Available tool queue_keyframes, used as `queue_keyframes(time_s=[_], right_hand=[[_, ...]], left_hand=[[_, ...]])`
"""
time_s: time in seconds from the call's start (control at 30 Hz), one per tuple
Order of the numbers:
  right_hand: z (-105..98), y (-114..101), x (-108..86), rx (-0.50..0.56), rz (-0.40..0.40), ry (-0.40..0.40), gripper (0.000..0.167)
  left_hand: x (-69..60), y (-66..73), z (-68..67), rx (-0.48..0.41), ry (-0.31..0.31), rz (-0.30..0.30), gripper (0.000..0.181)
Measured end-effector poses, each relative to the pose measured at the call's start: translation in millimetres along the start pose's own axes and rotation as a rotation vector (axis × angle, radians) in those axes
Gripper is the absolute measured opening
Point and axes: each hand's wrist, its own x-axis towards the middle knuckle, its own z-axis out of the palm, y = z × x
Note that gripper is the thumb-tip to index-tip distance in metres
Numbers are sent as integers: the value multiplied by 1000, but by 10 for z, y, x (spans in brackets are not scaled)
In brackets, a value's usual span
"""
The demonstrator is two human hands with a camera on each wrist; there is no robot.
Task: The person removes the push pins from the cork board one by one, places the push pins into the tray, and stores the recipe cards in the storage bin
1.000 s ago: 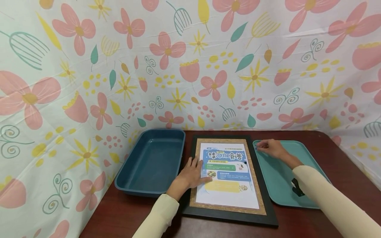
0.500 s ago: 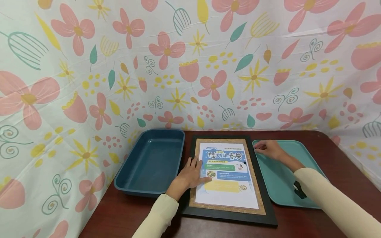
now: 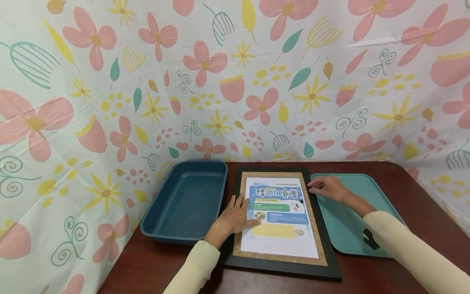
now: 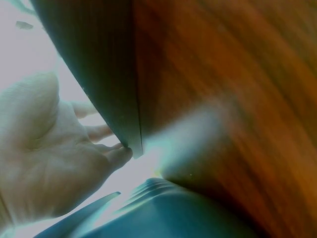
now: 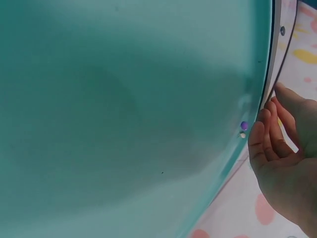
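Observation:
A printed sheet (image 3: 282, 245) with Chinese text lies on a black-framed cork board (image 3: 323, 259). My left hand (image 3: 233, 217) rests with fingers spread over the sheet's left edge and the cork. A small dark round pin head (image 3: 302, 201) shows at the sheet's right side. My right hand (image 3: 330, 188) hovers at the board's upper right edge, by the teal tray (image 3: 352, 220). In the right wrist view its thumb and fingertips come close together; anything between them is hidden. Near them in the tray lie a small purple ball (image 5: 244, 125) and a pale one (image 5: 242, 134).
A deep blue bin (image 3: 183, 204) stands left of the board. All sit on a dark red wooden table (image 3: 165, 265). Behind rises a flower-printed cloth (image 3: 235, 134). A black object (image 3: 370, 239) shows by the right sleeve, over the tray.
My right hand has moved slightly left, from the tray's upper left corner to the board's edge. My left hand stays on the sheet.

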Motion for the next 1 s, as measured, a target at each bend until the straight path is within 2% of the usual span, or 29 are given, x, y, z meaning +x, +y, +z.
queue_keyframes(time_s=[0.43,0.7,1.0], right_hand=[[85,-99,-22,0,-83,-13,19],[92,-149,-59,22,-151,10,20],[119,-207,-112,52,-180,11,18]], left_hand=[[8,-7,17,-5,6,3,96],[13,-4,24,4,7,-3,97],[14,-3,26,6,5,-9,97]])
